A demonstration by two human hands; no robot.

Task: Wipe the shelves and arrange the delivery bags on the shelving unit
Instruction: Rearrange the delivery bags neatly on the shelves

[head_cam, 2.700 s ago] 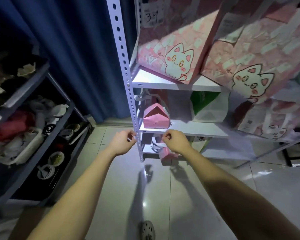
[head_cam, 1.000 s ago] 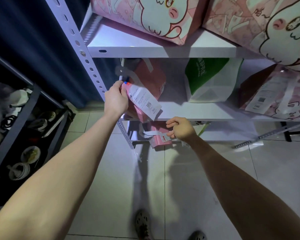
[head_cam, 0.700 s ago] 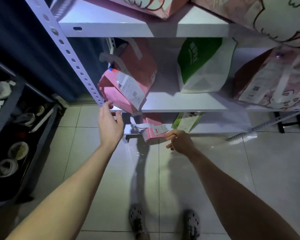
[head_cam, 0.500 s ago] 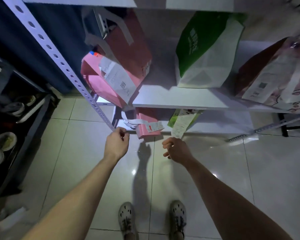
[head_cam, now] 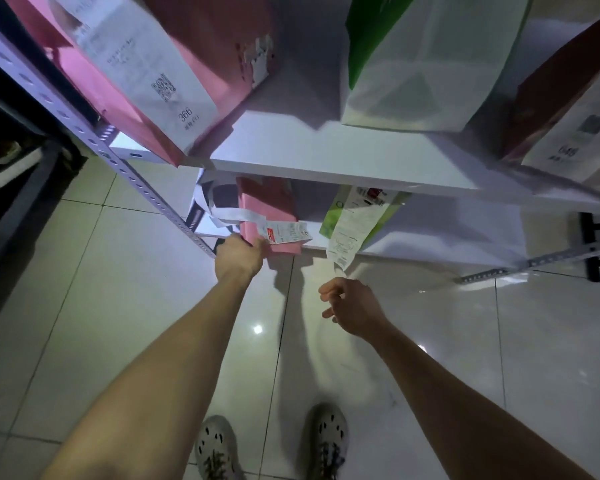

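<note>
Pink paper bag (head_cam: pixel 269 206), lowest shelf (head_cam: pixel 447 233), front left: light, creasable, probably best lifted by its white handles (head_cam: pixel 222 213); left hand (head_cam: pixel 238 258) touches its near corner, grip unclear; right hand (head_cam: pixel 352 311) loosely curled, empty.

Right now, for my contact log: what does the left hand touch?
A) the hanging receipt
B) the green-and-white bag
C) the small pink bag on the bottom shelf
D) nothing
C: the left hand grips the near corner of the small pink bag on the bottom shelf.
</note>
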